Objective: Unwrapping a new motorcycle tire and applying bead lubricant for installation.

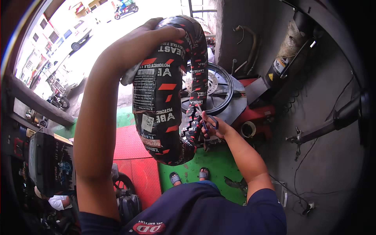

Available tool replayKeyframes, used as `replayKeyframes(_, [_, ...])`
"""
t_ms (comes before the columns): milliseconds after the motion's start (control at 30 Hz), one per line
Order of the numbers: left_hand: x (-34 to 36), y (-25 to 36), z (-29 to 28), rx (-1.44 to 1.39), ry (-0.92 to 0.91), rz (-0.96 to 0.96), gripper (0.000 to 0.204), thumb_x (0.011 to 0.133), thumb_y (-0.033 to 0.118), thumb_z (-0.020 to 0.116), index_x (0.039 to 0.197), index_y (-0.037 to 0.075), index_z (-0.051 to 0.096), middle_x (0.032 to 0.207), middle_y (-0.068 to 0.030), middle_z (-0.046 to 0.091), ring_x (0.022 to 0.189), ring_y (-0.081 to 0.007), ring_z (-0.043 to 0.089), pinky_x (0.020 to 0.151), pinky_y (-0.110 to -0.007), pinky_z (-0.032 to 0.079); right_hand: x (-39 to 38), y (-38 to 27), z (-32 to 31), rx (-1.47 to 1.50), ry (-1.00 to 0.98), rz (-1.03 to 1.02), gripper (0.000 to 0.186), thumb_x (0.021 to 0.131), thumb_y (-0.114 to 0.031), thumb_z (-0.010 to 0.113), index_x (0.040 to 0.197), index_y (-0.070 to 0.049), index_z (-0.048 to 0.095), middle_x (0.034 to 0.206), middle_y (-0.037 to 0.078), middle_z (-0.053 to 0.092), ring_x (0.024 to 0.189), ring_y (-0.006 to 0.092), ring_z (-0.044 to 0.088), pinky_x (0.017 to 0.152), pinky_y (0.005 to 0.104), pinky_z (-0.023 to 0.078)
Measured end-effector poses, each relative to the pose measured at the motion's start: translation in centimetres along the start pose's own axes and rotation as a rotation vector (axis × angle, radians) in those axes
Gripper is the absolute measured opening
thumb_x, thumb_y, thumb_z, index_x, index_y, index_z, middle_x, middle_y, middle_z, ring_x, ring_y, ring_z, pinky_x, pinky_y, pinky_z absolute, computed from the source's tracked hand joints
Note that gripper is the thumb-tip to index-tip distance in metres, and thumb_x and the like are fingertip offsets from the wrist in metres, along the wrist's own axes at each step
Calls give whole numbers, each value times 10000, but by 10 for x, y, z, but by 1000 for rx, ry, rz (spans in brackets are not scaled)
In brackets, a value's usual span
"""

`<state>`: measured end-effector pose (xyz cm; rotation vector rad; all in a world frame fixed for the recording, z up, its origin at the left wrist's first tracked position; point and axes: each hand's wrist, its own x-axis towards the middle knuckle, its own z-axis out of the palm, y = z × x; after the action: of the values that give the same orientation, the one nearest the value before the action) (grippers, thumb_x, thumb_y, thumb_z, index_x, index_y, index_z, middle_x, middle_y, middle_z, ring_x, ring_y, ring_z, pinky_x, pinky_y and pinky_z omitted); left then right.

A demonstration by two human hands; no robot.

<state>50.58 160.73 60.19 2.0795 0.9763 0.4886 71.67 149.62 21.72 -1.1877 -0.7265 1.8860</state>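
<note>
My left hand (154,35) grips the top of a tyre (156,98), held upright in a black plastic wrap printed with red and white patterns. My right hand (217,129) holds dark-handled scissors (212,120) by their loops, the blades against the narrower side of the wrapping, where it looks jagged or split. Behind the tyre, a spoked wheel rim with a disc (223,92) lies on the metal turntable of a red machine (264,115), partly hidden by the wrap.
A thick machine column (280,68) and arm (325,126) stand at the right, with hoses and cables. Below are a red platform (137,176) and green floor (219,164). A black box (49,164) and another person (58,201) are at left; the bright street outside has motorcycles (125,9).
</note>
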Motion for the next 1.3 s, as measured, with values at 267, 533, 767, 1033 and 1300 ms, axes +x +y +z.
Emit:
replayKeyframes(267, [17, -3, 0, -84, 3, 20, 657, 921, 447, 657, 1357, -32, 544, 1135, -173, 700, 889, -198, 733, 789, -300, 600, 2, 16, 8, -215, 182, -239, 764, 813, -739, 700, 1064, -40, 522, 717, 9, 582, 566, 96, 561, 541, 278, 497])
replayKeyframes(533, [29, -4, 2, -80, -18, 92, 544, 985, 383, 593, 1356, -14, 566, 1203, -144, 670, 999, -194, 713, 906, -283, 567, 8, -5, 14, -609, 497, -198, 948, 711, -786, 759, 1122, 35, 521, 935, 182, 702, 841, 267, 706, 740, 371, 561])
replayKeyframes(767, [29, -3, -2, 31, -4, 77, 419, 1025, 219, 531, 1398, 32, 561, 1281, -137, 632, 1079, -187, 686, 961, -288, 541, 17, -27, 27, -1010, 660, -165, 1002, 694, -792, 754, 1185, 49, 516, 1087, 305, 698, 1069, 456, 682, 919, 479, 533])
replayKeyframes(1033, [35, 1, 3, -90, -65, 12, 409, 1027, 246, 506, 1376, 48, 586, 1276, -113, 641, 1122, -174, 657, 1025, -303, 495, 40, -26, 14, -958, 739, -346, 838, 731, -693, 805, 1076, 26, 548, 962, 265, 724, 909, 399, 737, 790, 452, 581])
replayKeyframes(1300, [33, -1, 7, 46, 30, 92, 448, 1005, 376, 548, 1270, 26, 635, 1142, -114, 704, 989, -163, 702, 921, -286, 541, -3, -44, 10, -172, 80, -37, 825, 786, -872, 553, 981, -70, 560, 643, 22, 608, 522, 138, 624, 492, 274, 530])
